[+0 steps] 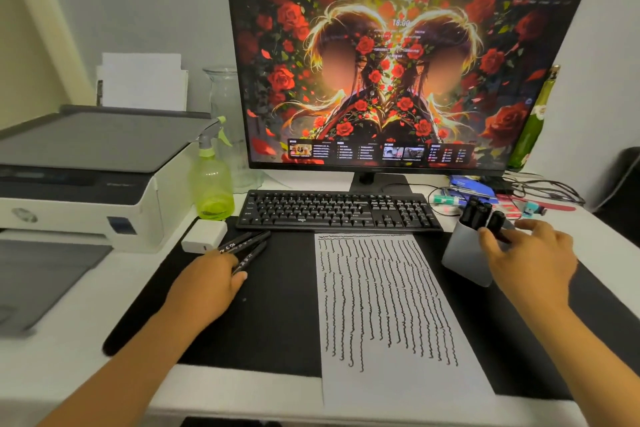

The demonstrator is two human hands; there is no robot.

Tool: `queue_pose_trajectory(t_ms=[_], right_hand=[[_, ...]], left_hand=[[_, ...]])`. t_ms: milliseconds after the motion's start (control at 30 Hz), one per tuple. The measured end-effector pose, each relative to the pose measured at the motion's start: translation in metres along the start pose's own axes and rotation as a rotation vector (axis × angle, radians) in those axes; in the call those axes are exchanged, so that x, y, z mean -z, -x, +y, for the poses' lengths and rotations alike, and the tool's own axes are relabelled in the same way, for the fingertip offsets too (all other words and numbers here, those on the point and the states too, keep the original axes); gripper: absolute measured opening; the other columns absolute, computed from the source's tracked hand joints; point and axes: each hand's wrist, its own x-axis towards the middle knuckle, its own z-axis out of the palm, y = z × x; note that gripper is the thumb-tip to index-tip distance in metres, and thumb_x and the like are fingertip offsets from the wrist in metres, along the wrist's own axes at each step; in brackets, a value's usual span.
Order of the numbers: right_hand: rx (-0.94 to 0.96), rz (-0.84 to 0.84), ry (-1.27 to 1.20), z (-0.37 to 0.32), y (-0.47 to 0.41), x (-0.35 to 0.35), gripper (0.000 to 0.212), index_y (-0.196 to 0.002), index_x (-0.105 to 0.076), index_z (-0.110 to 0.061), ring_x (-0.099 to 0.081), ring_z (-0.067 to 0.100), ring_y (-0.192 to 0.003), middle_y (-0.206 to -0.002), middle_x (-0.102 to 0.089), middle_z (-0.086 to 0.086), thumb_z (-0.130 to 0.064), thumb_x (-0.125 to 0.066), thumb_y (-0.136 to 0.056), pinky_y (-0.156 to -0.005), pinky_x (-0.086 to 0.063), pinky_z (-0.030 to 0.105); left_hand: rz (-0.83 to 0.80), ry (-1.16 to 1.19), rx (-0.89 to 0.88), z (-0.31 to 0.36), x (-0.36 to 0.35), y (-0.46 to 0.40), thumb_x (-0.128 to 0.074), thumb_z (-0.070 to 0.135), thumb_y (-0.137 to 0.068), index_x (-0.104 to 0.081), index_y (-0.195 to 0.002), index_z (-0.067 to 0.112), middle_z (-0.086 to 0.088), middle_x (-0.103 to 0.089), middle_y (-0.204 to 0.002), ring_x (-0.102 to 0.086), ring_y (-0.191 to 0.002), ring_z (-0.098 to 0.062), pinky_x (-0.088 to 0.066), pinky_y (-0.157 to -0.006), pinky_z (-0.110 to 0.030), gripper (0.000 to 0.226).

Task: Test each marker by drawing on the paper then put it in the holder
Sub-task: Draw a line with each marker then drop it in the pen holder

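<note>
A white paper covered with wavy black test lines lies on the black desk mat. Three black markers lie on the mat left of the paper. My left hand rests flat over their near ends, fingertips touching them, and none is lifted. A white holder with several black markers in it stands right of the paper. My right hand is at the holder's right side. Its thumb and fingers pinch a black marker at the rim.
A black keyboard sits behind the paper, with a monitor behind it. A green spray bottle, a small white box and a printer are at the left. Cables and clutter lie at the back right.
</note>
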Motion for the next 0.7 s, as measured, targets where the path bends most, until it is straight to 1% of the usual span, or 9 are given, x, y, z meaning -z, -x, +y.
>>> queue_pose_trajectory(t_ms=[100, 200, 267, 367, 433, 467, 533, 600, 700], right_hand=[[-0.01, 0.145, -0.131, -0.005, 0.009, 0.008, 0.039, -0.109, -0.075, -0.005, -0.05, 0.046, -0.117, -0.125, -0.064, 0.024, -0.037, -0.069, -0.09, -0.094, -0.045, 0.058], [-0.009, 0.247, -0.354, -0.019, 0.036, 0.02, 0.033, -0.116, -0.065, -0.005, -0.054, 0.038, -0.108, -0.114, -0.065, 0.018, -0.023, -0.069, -0.088, -0.089, -0.047, 0.056], [0.1, 0.118, -0.583, -0.036, 0.067, 0.024, 0.028, -0.116, -0.062, -0.013, -0.061, 0.026, -0.096, -0.099, -0.065, 0.001, -0.018, -0.065, -0.088, -0.079, -0.054, 0.044], [0.224, -0.377, -0.841, -0.071, 0.115, 0.032, 0.038, -0.126, -0.051, -0.038, -0.067, 0.002, -0.088, -0.093, -0.07, -0.017, -0.036, -0.062, -0.089, -0.065, -0.056, 0.019], [0.243, -0.692, -0.886, -0.088, 0.135, 0.026, 0.053, -0.132, -0.037, -0.053, -0.07, -0.001, -0.088, -0.101, -0.071, -0.021, -0.059, -0.058, -0.085, -0.071, -0.055, 0.017], [0.257, -0.777, -0.89, -0.094, 0.142, 0.022, 0.055, -0.133, -0.035, -0.054, -0.071, 0.001, -0.086, -0.099, -0.073, -0.016, -0.065, -0.055, -0.083, -0.074, -0.056, 0.02], [0.271, -0.803, -0.948, -0.1, 0.147, 0.017, 0.042, -0.125, -0.05, -0.043, -0.073, 0.007, -0.077, -0.089, -0.076, -0.004, -0.059, -0.056, -0.087, -0.073, -0.059, 0.028], [0.277, -0.722, -1.034, -0.098, 0.146, 0.015, 0.012, -0.105, -0.065, -0.032, -0.07, 0.013, -0.067, -0.078, -0.074, 0.004, -0.038, -0.059, -0.096, -0.068, -0.06, 0.031], [0.269, -0.7, -1.081, -0.085, 0.139, 0.012, 0.019, -0.087, -0.071, -0.028, -0.064, 0.013, -0.06, -0.07, -0.07, 0.006, -0.023, -0.058, -0.1, -0.06, -0.054, 0.024]], left_hand=[[0.036, 0.154, -0.007, 0.004, 0.003, 0.005, -0.056, 0.039, -0.092, -0.064, -0.09, 0.028, 0.007, -0.062, -0.075, -0.057, -0.065, -0.006, -0.049, -0.063, -0.026, 0.014], [0.029, 0.478, -0.004, 0.017, 0.006, 0.016, -0.058, 0.036, -0.091, -0.058, -0.076, 0.031, 0.001, -0.063, -0.063, -0.061, -0.061, -0.008, -0.046, -0.058, -0.022, 0.016], [-0.081, 0.836, 0.014, 0.035, 0.011, 0.026, -0.06, 0.032, -0.09, -0.062, -0.085, 0.027, 0.002, -0.072, -0.074, -0.068, -0.068, -0.009, -0.051, -0.06, -0.021, 0.007], [-0.318, 1.314, 0.027, 0.067, 0.015, 0.044, -0.061, 0.025, -0.091, -0.064, -0.1, 0.008, -0.006, -0.075, -0.091, -0.073, -0.083, -0.021, -0.058, -0.069, -0.029, 0.019], [-0.402, 1.428, 0.012, 0.085, 0.013, 0.055, -0.062, 0.026, -0.091, -0.065, -0.103, 0.008, -0.009, -0.074, -0.097, -0.072, -0.091, -0.024, -0.057, -0.077, -0.031, 0.022], [-0.427, 1.453, 0.001, 0.093, 0.011, 0.06, -0.063, 0.027, -0.09, -0.066, -0.104, 0.01, -0.009, -0.074, -0.099, -0.071, -0.093, -0.023, -0.056, -0.08, -0.034, 0.022], [-0.45, 1.444, -0.014, 0.102, 0.004, 0.067, -0.064, 0.03, -0.089, -0.07, -0.102, 0.017, -0.007, -0.074, -0.097, -0.07, -0.089, -0.019, -0.055, -0.081, -0.033, 0.019], [-0.459, 1.447, 0.027, 0.103, 0.001, 0.07, -0.065, 0.03, -0.088, -0.073, -0.096, 0.021, -0.007, -0.072, -0.091, -0.066, -0.08, -0.016, -0.055, -0.075, -0.028, 0.015], [-0.437, 1.552, 0.11, 0.093, 0.004, 0.063, -0.067, 0.026, -0.087, -0.072, -0.095, 0.018, -0.007, -0.07, -0.084, -0.063, -0.072, -0.015, -0.053, -0.066, -0.026, 0.012]])
